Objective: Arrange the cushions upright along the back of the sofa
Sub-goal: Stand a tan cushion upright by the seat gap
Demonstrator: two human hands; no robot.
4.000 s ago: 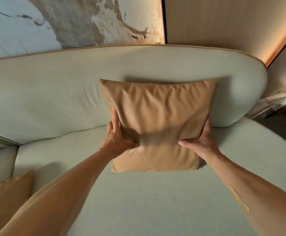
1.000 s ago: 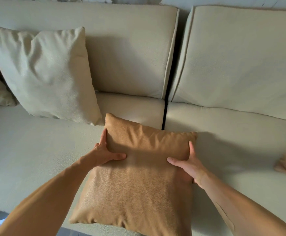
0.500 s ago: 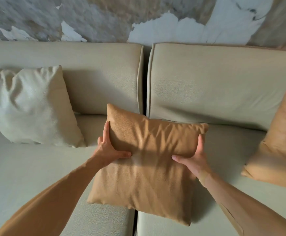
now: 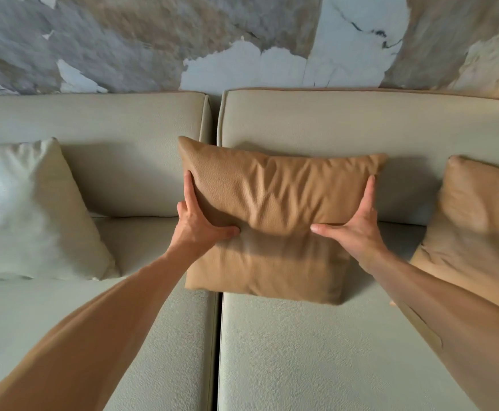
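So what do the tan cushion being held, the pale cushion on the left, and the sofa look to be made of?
Tan cushion: apparently leather or faux leather, matte; fine pebbled grain, soft creases between left hand and right hand.
Pale cushion: seemingly a cream, faintly glossy fabric or soft leatherette, wrinkled; blur leaves it open.
Sofa: grey-beige upholstery with fine pebbled texture and piped edges, likely leatherette or tight weave.

Two bare forearms, no sleeves, no watch or rings seen. Left hand (image 4: 196,223) and right hand (image 4: 358,229) without gloves. Thin plaster strip (image 4: 423,329) stuck along right forearm.
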